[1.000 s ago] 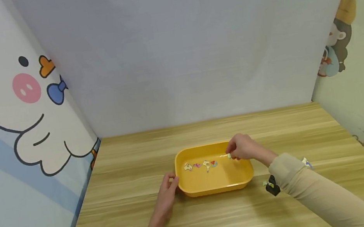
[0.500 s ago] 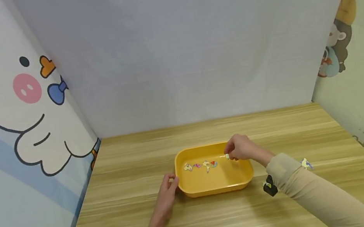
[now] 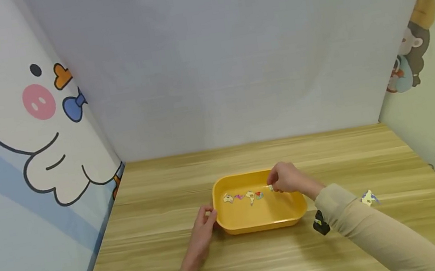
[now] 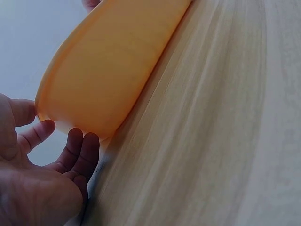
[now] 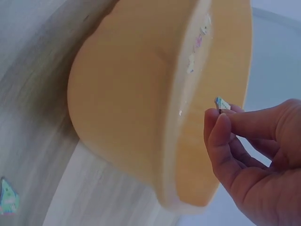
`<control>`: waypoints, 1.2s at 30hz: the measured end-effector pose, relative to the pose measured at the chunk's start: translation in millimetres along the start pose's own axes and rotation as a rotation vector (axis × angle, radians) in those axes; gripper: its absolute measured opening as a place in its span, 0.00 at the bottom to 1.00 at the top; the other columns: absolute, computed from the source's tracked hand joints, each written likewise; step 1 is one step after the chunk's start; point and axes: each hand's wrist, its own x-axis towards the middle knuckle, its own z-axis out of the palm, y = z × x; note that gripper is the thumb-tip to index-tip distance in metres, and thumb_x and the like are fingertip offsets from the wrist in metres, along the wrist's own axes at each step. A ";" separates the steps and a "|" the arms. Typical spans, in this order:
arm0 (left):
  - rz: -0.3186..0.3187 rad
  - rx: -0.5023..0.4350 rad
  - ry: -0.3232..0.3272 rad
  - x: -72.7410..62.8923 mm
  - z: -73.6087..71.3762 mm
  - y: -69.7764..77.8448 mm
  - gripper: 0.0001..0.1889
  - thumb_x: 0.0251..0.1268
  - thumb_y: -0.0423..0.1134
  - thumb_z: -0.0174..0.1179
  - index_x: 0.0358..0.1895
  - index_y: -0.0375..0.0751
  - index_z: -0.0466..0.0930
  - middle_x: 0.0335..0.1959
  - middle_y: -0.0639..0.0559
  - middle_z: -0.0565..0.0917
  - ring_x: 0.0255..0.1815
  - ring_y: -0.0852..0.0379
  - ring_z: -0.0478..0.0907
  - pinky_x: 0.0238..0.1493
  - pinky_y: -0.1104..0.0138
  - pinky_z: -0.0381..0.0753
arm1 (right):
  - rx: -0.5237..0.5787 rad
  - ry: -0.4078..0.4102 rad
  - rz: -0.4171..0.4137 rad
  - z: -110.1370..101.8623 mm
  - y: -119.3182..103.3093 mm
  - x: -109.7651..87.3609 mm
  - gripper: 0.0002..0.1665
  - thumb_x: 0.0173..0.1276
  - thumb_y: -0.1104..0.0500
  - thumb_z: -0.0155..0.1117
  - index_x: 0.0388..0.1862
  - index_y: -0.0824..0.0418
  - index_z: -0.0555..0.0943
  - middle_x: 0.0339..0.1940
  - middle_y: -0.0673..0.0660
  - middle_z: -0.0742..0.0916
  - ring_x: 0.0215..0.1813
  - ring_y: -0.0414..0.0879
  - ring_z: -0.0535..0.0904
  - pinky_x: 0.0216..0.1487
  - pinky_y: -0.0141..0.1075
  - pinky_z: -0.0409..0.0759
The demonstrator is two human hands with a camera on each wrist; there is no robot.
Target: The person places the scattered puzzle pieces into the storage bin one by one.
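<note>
My left hand holds the left end of a yellow plastic tray, thumb and curved fingertips against its rim and outer wall in the left wrist view. My right hand is above the tray's right side, pinching a small flat white-and-green piece between thumb and forefinger. In the tray lie several small printed cutouts in a row: a pale one, a pink one, another pale one and a red-and-blue one. Their pictures are too small to make out.
A pale cutout with blue lies on the wooden table, beyond the right sleeve. A green cutout shows at the lower left in the right wrist view. A grey backdrop and printed side panels enclose the table.
The right hand, still pinching the small piece, has shifted slightly left over the tray. The left hand keeps its place at the tray's left end. The head view has turned slightly.
</note>
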 end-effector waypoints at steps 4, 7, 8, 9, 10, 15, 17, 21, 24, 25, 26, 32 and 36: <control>-0.004 0.014 0.006 0.5 1.1 0.1 0.14 0.76 0.43 0.47 0.50 0.35 0.66 0.33 0.43 0.69 0.35 0.47 0.68 0.37 0.62 0.64 | -0.033 0.008 -0.003 8.7 -0.7 4.5 0.10 0.53 0.77 0.60 0.33 0.68 0.84 0.23 0.54 0.83 0.23 0.47 0.79 0.26 0.36 0.77; 0.003 0.018 0.002 -0.2 1.8 0.5 0.14 0.76 0.44 0.47 0.49 0.35 0.66 0.33 0.43 0.69 0.34 0.48 0.67 0.36 0.62 0.64 | -0.047 0.010 0.016 14.0 0.2 7.7 0.11 0.53 0.78 0.59 0.33 0.68 0.84 0.24 0.55 0.83 0.24 0.47 0.79 0.26 0.37 0.77; 0.004 0.019 0.001 -0.3 2.1 0.5 0.14 0.76 0.43 0.47 0.49 0.35 0.66 0.33 0.43 0.69 0.34 0.49 0.67 0.35 0.62 0.64 | -0.057 0.013 0.028 15.6 0.7 8.6 0.12 0.53 0.78 0.59 0.33 0.68 0.84 0.25 0.55 0.83 0.24 0.46 0.78 0.27 0.37 0.77; 0.006 0.018 0.001 -0.8 2.2 0.6 0.13 0.76 0.43 0.47 0.49 0.35 0.66 0.33 0.44 0.69 0.34 0.49 0.67 0.35 0.62 0.64 | -0.073 0.017 0.035 17.0 1.4 9.5 0.11 0.53 0.77 0.60 0.32 0.67 0.84 0.26 0.56 0.84 0.25 0.46 0.78 0.27 0.37 0.77; 0.007 0.017 0.001 -1.2 2.5 0.5 0.13 0.76 0.43 0.47 0.48 0.35 0.66 0.32 0.44 0.69 0.33 0.49 0.67 0.35 0.62 0.63 | -0.094 0.021 0.043 18.3 2.2 10.5 0.11 0.52 0.77 0.60 0.32 0.66 0.84 0.27 0.56 0.84 0.26 0.47 0.78 0.28 0.37 0.77; 0.008 0.004 0.004 -1.5 3.9 0.3 0.11 0.76 0.42 0.47 0.48 0.36 0.66 0.31 0.45 0.68 0.33 0.49 0.66 0.35 0.63 0.63 | -0.211 0.048 0.039 23.8 7.5 14.2 0.10 0.52 0.74 0.63 0.31 0.64 0.85 0.29 0.54 0.84 0.34 0.51 0.78 0.36 0.41 0.78; 0.014 0.000 0.003 -1.5 4.0 0.3 0.11 0.76 0.42 0.47 0.48 0.35 0.66 0.31 0.45 0.68 0.34 0.49 0.66 0.35 0.63 0.64 | -0.234 0.058 0.027 25.6 9.1 15.0 0.10 0.52 0.73 0.64 0.31 0.63 0.86 0.29 0.54 0.85 0.36 0.52 0.79 0.38 0.42 0.78; 0.018 -0.004 -0.004 -2.1 3.8 0.6 0.11 0.76 0.42 0.47 0.48 0.35 0.66 0.33 0.45 0.68 0.35 0.48 0.67 0.36 0.63 0.64 | -0.254 0.065 0.001 29.7 12.5 16.7 0.09 0.52 0.73 0.64 0.30 0.63 0.86 0.29 0.53 0.85 0.37 0.52 0.80 0.40 0.43 0.78; 0.017 -0.015 -0.012 -2.2 4.1 0.8 0.11 0.76 0.41 0.47 0.48 0.35 0.66 0.34 0.45 0.68 0.36 0.47 0.67 0.38 0.62 0.65 | -0.263 0.070 -0.006 33.0 15.0 17.7 0.11 0.51 0.75 0.61 0.29 0.63 0.86 0.29 0.53 0.85 0.36 0.51 0.80 0.40 0.43 0.78; 0.017 -0.019 -0.014 -2.2 4.1 0.8 0.11 0.76 0.40 0.47 0.48 0.35 0.66 0.34 0.45 0.68 0.36 0.47 0.67 0.38 0.61 0.65 | -0.261 0.073 -0.003 34.2 15.6 18.1 0.11 0.51 0.75 0.61 0.29 0.63 0.86 0.29 0.54 0.85 0.36 0.51 0.79 0.39 0.43 0.78; 0.017 -0.019 -0.011 -2.3 3.9 0.9 0.11 0.76 0.40 0.47 0.48 0.34 0.66 0.34 0.45 0.68 0.36 0.47 0.68 0.38 0.61 0.66 | -0.257 0.075 -0.004 35.0 15.6 18.4 0.12 0.51 0.75 0.60 0.29 0.63 0.86 0.29 0.54 0.85 0.35 0.51 0.80 0.39 0.43 0.78; 0.020 -0.006 0.019 -3.1 0.6 2.5 0.11 0.75 0.41 0.48 0.48 0.35 0.67 0.31 0.44 0.68 0.34 0.48 0.67 0.37 0.62 0.65 | -0.234 0.082 -0.013 39.0 12.0 21.5 0.14 0.51 0.76 0.58 0.31 0.65 0.86 0.32 0.56 0.86 0.39 0.54 0.81 0.40 0.44 0.79; 0.018 -0.008 0.011 -2.6 -2.4 3.2 0.11 0.75 0.41 0.48 0.48 0.35 0.67 0.30 0.44 0.68 0.33 0.49 0.67 0.36 0.63 0.64 | -0.218 0.077 0.004 39.8 9.4 22.0 0.15 0.51 0.77 0.57 0.32 0.65 0.86 0.33 0.57 0.86 0.41 0.55 0.80 0.41 0.44 0.78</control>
